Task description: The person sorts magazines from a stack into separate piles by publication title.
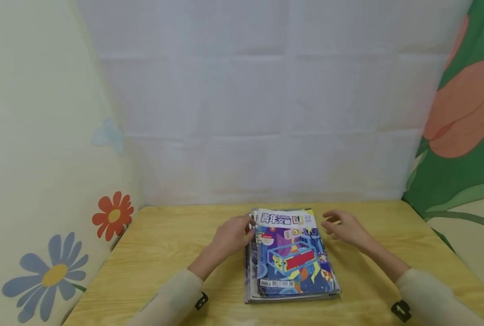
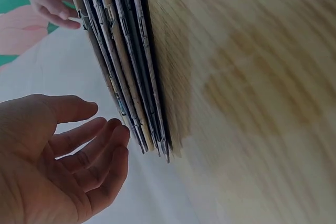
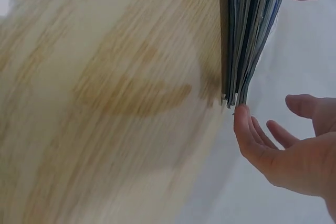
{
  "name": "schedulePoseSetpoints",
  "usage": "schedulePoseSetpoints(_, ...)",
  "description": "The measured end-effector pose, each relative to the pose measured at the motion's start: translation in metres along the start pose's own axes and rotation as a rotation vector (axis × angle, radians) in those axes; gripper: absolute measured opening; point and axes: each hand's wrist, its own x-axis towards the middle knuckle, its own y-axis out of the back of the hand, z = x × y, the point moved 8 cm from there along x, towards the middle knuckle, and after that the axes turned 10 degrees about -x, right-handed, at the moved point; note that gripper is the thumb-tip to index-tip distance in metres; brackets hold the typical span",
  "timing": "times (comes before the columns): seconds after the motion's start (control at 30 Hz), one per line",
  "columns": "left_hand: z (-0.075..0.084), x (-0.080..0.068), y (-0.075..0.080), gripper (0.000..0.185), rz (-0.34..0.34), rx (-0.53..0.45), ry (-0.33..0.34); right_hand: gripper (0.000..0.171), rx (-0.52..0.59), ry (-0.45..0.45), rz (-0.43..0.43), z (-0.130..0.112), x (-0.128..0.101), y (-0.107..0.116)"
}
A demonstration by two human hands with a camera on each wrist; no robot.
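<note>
I judge I am squaring up the stack of magazines (image 1: pixel 292 258) lying on the wooden table (image 1: pixel 164 253); next, both palms should close in evenly. My left hand (image 1: pixel 231 235), fingers relaxed, touches its far left corner. My right hand (image 1: pixel 344 228) hovers spread just right, holding nothing.

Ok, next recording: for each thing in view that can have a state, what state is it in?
Stack of magazines: lying flat on the table, closed, top cover face up, edges slightly fanned.
Left hand: fingers relaxed, at the stack's far left corner, gripping nothing.
Right hand: fingers relaxed, just right of the stack's far right corner, holding nothing.
Table: bearing the stack.
</note>
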Motion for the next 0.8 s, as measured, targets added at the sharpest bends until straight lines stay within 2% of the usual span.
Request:
schedulePoseSetpoints(0.2, -0.002, 0.0, -0.004, 0.022, -0.022, -0.044, 0.026, 0.042, 0.115, -0.119, -0.024, 0.009, 0.001, -0.007)
schedulePoseSetpoints(0.4, -0.003, -0.001, -0.011, 0.023, -0.058, -0.069, 0.053, 0.045, 0.079, -0.203, -0.061, 0.016, 0.0, -0.015)
schedulePoseSetpoints(0.63, 0.001, -0.001, -0.012, 0.017, -0.053, -0.051, 0.033, 0.041, 0.084, -0.225, -0.089, 0.017, 0.0, -0.028)
schedulePoseSetpoints(0.8, 0.001, 0.0, -0.015, 0.014, -0.033, -0.103, 0.049, 0.039, 0.06, -0.222, -0.081, 0.017, -0.001, -0.03)
